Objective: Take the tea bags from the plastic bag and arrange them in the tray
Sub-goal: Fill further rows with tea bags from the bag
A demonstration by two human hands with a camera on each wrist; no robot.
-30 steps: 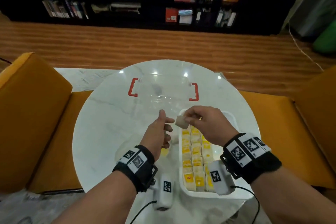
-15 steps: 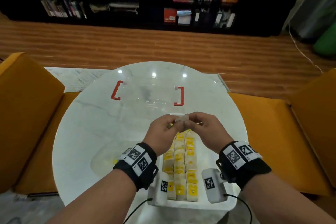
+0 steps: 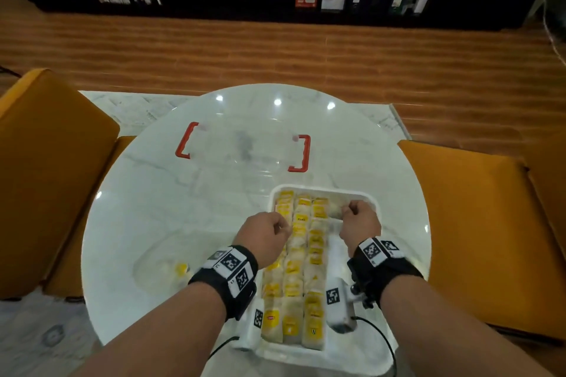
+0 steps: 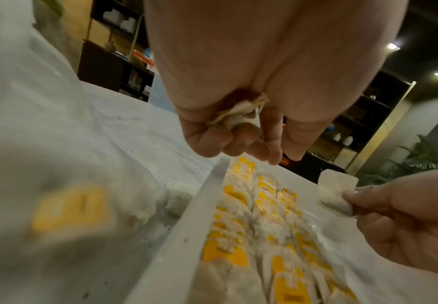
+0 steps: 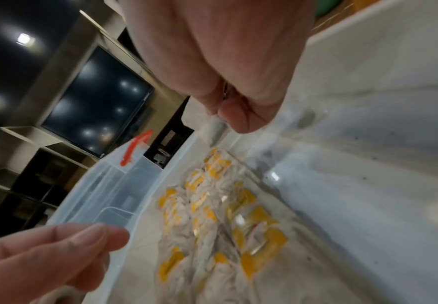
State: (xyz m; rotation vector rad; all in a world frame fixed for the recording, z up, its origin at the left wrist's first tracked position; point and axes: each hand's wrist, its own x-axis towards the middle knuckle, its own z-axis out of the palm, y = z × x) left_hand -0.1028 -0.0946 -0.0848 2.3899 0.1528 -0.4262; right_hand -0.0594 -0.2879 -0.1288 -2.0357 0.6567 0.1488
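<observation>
Right hand (image 3: 360, 222) pinches a white tea bag (image 4: 335, 194) over the far right corner of the white tray (image 3: 372, 197) — three rows of yellow-tagged tea bags (image 3: 301, 257) fill its left part. Left hand (image 3: 265, 236) curls round crumpled paper scrap (image 4: 238, 116) above tray's left edge. Plastic bag (image 3: 162, 272) lies left, on marble table (image 3: 183, 193).

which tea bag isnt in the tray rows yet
The plain white tea bag pinched in the right hand, held above the tray. The others lie flat in three rows, yellow tags showing.
</observation>
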